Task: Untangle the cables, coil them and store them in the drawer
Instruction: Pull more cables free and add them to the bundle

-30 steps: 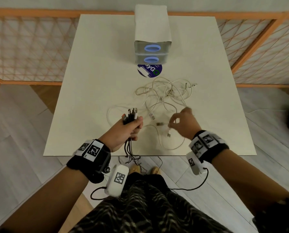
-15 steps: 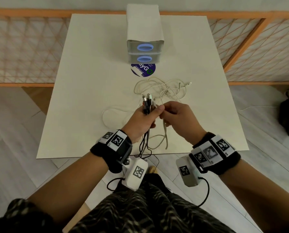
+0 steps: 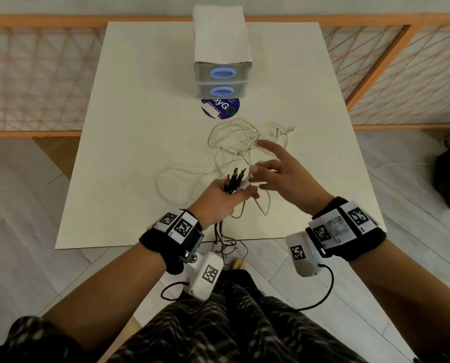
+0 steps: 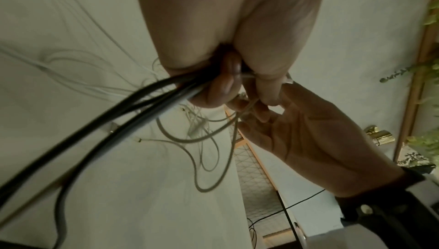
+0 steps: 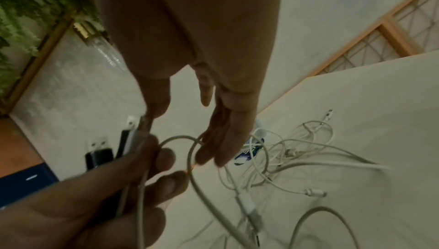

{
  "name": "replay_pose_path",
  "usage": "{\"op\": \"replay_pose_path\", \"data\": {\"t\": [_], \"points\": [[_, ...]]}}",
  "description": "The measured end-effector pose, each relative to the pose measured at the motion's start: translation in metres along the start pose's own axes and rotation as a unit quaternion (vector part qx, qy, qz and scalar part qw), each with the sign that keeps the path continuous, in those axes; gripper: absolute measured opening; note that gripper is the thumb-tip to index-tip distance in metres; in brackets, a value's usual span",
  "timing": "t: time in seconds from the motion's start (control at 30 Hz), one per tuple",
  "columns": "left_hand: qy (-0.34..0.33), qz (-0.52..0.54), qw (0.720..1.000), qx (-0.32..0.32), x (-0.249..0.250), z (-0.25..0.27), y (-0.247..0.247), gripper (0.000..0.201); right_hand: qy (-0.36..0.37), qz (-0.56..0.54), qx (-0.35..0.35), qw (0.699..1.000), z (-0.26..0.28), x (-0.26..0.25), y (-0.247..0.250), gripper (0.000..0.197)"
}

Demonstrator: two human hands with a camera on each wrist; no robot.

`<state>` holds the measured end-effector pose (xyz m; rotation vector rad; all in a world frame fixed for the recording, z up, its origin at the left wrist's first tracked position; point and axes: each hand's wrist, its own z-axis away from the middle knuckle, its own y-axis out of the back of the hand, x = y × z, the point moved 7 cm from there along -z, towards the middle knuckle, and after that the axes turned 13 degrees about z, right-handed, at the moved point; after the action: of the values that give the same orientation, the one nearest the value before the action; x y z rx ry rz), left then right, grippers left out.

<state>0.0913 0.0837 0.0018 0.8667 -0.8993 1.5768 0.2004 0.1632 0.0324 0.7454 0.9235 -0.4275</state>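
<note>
Head view: plug ends [image 3: 235,176] of dark and white cables clamped upright in left hand [image 3: 220,199], kept gathered so each lead can be traced. Right hand [image 3: 284,174] spread, empty, over white tangle [image 3: 245,142] on bench [image 3: 140,127]. Drawer unit [image 3: 222,82] closed, well behind.

Round purple sticker [image 3: 220,108], lattice railing [image 3: 35,74]

White cables [image 3: 247,142], black cables [image 3: 233,179]
</note>
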Motion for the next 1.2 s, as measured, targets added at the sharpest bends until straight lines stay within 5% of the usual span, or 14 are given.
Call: {"op": "replay_pose_path", "data": {"t": [0.2, 0.4, 0.6, 0.77, 0.93, 1.03, 1.2], "points": [[-0.017, 0.047, 0.999, 0.002, -0.001, -0.001, 0.012, 0.027, 0.004, 0.046, -0.121, 0.992, 0.011, 0.011, -0.013, 0.076], [-0.044, 0.161, 0.986, -0.018, 0.002, 0.001, 0.018, 0.022, 0.034, 0.121, -0.022, 0.992, 0.000, 0.024, -0.023, 0.061], [-0.056, 0.289, 0.956, -0.012, 0.008, 0.010, 0.042, 0.021, -0.032, 0.239, 0.084, 0.967, -0.023, 0.046, 0.008, 0.063], [-0.061, 0.298, 0.953, 0.006, 0.005, 0.010, 0.042, 0.020, -0.034, 0.185, 0.183, 0.965, -0.013, 0.026, 0.023, 0.014], [-0.053, 0.300, 0.952, 0.010, 0.006, 0.004, 0.033, 0.017, -0.017, 0.183, -0.006, 0.983, -0.004, 0.006, -0.014, 0.027], [-0.048, 0.262, 0.964, 0.001, 0.006, 0.004, 0.027, 0.018, -0.045, 0.028, -0.068, 0.996, -0.003, 0.002, -0.026, 0.046], [-0.048, 0.123, 0.991, 0.003, -0.001, 0.003, 0.028, 0.022, -0.021, -0.092, -0.112, 0.989, -0.004, -0.007, -0.035, 0.027]]}}
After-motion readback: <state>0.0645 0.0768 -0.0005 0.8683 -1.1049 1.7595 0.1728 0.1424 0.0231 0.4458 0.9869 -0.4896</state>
